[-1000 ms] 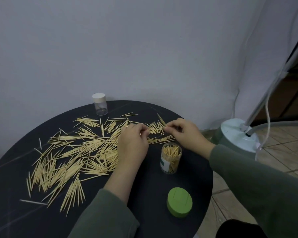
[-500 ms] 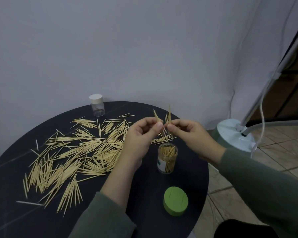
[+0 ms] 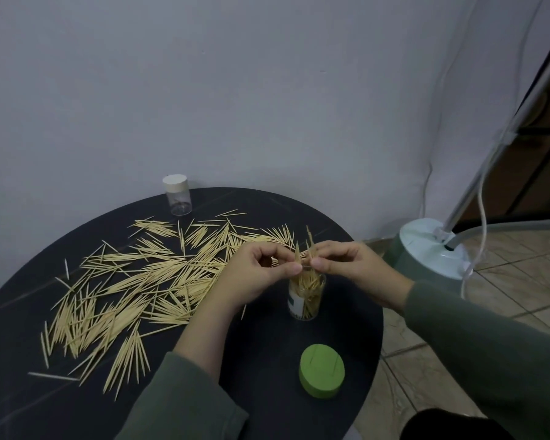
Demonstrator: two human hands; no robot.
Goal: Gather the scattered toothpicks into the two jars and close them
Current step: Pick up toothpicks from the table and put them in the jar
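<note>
Round black table [image 3: 267,404] carries scattered toothpicks [image 3: 134,281], two jars [image 3: 306,296], green lid [image 3: 322,371].

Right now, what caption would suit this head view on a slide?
Both hands, left hand and right hand, pinch a toothpick bundle over the open jar; green lid nearby.

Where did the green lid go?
In the head view, the green lid lies flat on the black table near its front right edge, just in front of the open toothpick jar.
</note>
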